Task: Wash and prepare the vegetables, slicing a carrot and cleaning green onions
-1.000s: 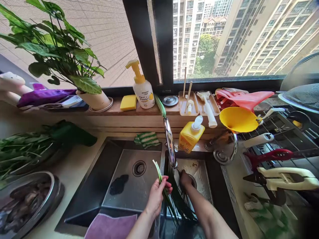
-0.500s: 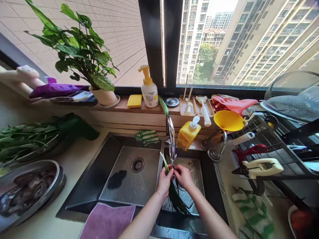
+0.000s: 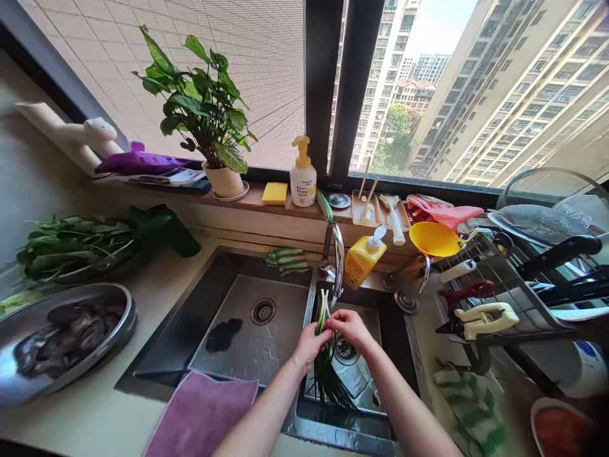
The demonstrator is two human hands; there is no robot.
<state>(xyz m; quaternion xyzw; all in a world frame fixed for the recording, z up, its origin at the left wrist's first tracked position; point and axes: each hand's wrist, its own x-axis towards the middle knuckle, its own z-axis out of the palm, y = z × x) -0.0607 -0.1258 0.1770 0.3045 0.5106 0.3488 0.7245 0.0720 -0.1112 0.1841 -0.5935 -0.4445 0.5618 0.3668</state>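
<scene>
Over the right basin of the steel sink (image 3: 200,298), both my hands grip a bunch of green onions (image 3: 326,371). My left hand (image 3: 309,344) is wrapped round the stalks. My right hand (image 3: 349,327) pinches them just beside it, near the pale ends that point up toward the chrome tap (image 3: 337,257). The dark green leaves hang down into the basin.
A purple cloth (image 3: 202,416) lies over the sink's front edge. At left stand a bowl of leafy greens (image 3: 76,244) and a steel bowl of dark food (image 3: 61,336). A yellow soap bottle (image 3: 364,257), a yellow funnel (image 3: 434,238) and a dish rack with scissors (image 3: 480,317) sit to the right.
My right hand came up out of the basin and joined the left on the green onions. The view swung leftward and the bunch now sits under the tap.
</scene>
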